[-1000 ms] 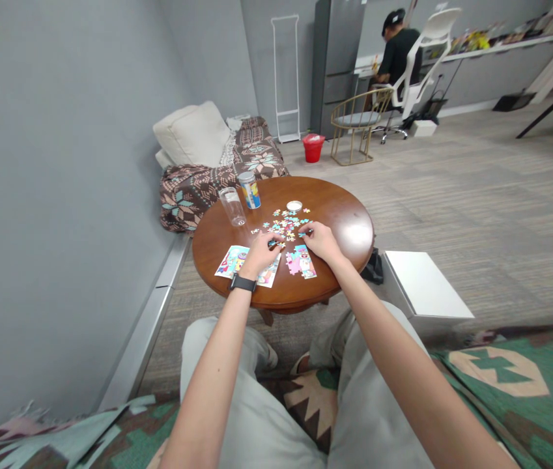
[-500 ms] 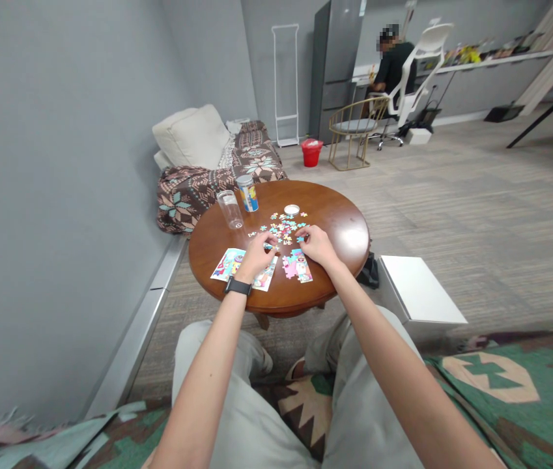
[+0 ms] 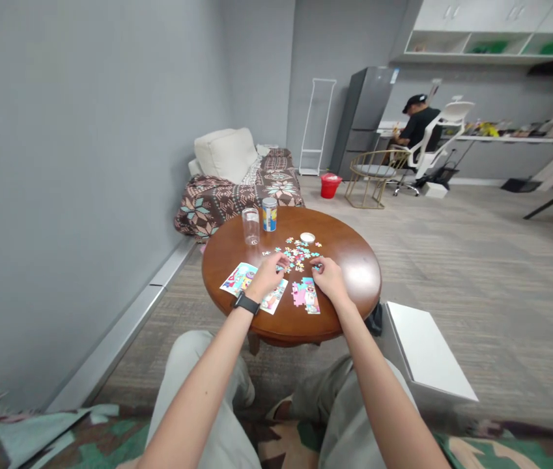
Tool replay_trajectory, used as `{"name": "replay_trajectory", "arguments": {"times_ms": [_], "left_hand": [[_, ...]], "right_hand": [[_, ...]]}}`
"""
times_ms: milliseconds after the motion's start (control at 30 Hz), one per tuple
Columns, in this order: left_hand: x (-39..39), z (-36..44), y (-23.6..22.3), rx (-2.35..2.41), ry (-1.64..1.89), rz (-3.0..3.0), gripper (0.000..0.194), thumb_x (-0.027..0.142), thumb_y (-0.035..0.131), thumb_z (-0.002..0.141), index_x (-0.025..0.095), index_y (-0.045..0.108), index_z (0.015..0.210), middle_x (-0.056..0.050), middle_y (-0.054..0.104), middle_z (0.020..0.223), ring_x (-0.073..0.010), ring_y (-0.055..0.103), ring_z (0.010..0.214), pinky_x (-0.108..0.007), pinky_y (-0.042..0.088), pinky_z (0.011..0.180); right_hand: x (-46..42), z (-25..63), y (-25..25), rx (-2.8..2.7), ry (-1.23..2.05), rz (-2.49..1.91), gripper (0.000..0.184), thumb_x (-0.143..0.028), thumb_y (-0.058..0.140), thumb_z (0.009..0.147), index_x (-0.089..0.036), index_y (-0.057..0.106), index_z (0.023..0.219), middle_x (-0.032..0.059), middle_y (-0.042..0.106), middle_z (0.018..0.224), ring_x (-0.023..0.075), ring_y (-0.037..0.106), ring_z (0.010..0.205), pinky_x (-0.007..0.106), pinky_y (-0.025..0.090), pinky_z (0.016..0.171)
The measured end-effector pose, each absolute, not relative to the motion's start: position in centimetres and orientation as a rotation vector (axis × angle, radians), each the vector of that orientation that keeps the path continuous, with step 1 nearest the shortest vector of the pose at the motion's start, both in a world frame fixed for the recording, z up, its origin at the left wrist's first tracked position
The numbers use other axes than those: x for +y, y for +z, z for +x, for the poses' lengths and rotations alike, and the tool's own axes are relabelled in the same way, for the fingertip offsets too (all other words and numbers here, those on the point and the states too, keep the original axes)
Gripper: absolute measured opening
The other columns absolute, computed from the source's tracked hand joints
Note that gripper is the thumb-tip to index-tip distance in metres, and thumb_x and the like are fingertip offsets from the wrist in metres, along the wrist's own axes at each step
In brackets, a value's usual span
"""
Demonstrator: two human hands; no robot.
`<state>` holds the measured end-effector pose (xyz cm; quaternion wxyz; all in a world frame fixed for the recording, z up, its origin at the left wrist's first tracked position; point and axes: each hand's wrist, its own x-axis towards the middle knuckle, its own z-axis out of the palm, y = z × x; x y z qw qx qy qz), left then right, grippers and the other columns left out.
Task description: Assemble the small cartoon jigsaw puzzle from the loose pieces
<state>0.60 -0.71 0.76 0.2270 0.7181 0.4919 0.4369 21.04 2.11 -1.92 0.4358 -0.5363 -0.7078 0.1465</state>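
Loose jigsaw puzzle pieces (image 3: 298, 253) lie scattered over the middle of the round wooden table (image 3: 349, 241). My left hand (image 3: 267, 275), with a black band on its wrist, hovers above the printed picture sheet (image 3: 240, 277) and partly hides it. Its fingers are curved, with a gap between thumb and fingertips at the pile's near edge. To the right, my right hand (image 3: 329, 279) pinches a small blue puzzle piece (image 3: 316, 267); the fingers partly cover it. Just below lies a joined puzzle section (image 3: 306, 294) in pink, blue and white.
A clear jar (image 3: 251, 228), a blue-yellow can (image 3: 269, 216) and a round lid (image 3: 307, 238) stand at the table's back. A white box (image 3: 430, 348) is right of the table. Beyond are a red bin (image 3: 329, 185), a gold chair (image 3: 376, 170) and a seated person (image 3: 420, 124).
The camera has tilted up, so the table and room sit lower in view and the wall cabinets show. Both hands stay near the same spots over the table.
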Motion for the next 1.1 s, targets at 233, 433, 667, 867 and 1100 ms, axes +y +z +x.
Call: {"name": "replay_trajectory", "arguments": {"times_ms": [233, 433, 667, 867, 1100], "left_hand": [[-0.85, 0.47, 0.56, 1.334, 1.198, 2.007, 0.031, -0.004, 0.054, 0.075, 0.017, 0.065, 0.094, -0.005, 0.073, 0.098, -0.018, 0.068, 0.096, -0.031, 0.054, 0.091], [-0.81, 0.49, 0.44, 1.357, 1.206, 2.032, 0.031, -0.004, 0.054, 0.073, 0.017, 0.064, 0.094, -0.004, 0.068, 0.095, -0.0162, 0.065, 0.089, -0.029, 0.053, 0.085], [-0.77, 0.56, 0.29, 1.348, 1.198, 1.974, 0.022, 0.004, 0.059, 0.078, 0.017, 0.063, 0.094, -0.003, 0.066, 0.091, -0.0152, 0.064, 0.082, -0.028, 0.053, 0.078], [-0.61, 0.54, 0.28, 1.294, 1.161, 1.924, 0.013, 0.009, 0.062, 0.083, 0.017, 0.065, 0.093, -0.004, 0.072, 0.092, -0.0165, 0.067, 0.086, -0.03, 0.054, 0.083], [-0.72, 0.57, 0.38, 1.324, 1.173, 1.942, 0.023, 0.004, 0.057, 0.083, 0.017, 0.067, 0.1, -0.005, 0.073, 0.098, -0.0164, 0.068, 0.089, -0.03, 0.055, 0.085]], "right_hand": [[2.25, 21.1, -2.6, -1.798, 0.412, -1.272, 0.031, -0.017, 0.047, 0.075, -0.019, 0.07, 0.096, 0.0072, 0.072, 0.09, 0.0201, 0.064, 0.075, 0.036, 0.053, 0.08], [2.06, 21.1, -2.37, -1.819, 0.457, -1.252, 0.033, -0.019, 0.047, 0.074, -0.018, 0.069, 0.098, 0.0059, 0.071, 0.089, 0.0187, 0.062, 0.072, 0.036, 0.052, 0.078], [2.43, 21.21, -2.82, -1.778, 0.375, -1.282, 0.024, -0.02, 0.053, 0.073, -0.018, 0.068, 0.093, 0.0076, 0.066, 0.091, 0.0197, 0.061, 0.075, 0.037, 0.053, 0.079], [2.36, 21.06, -2.72, -1.784, 0.279, -1.327, 0.008, -0.024, 0.059, 0.078, -0.02, 0.066, 0.08, 0.008, 0.066, 0.087, 0.0227, 0.063, 0.08, 0.039, 0.052, 0.082], [2.07, 21.12, -2.13, -1.807, 0.433, -1.276, 0.015, -0.026, 0.059, 0.078, -0.021, 0.069, 0.088, 0.0044, 0.068, 0.088, 0.0189, 0.06, 0.073, 0.036, 0.051, 0.077]]}}
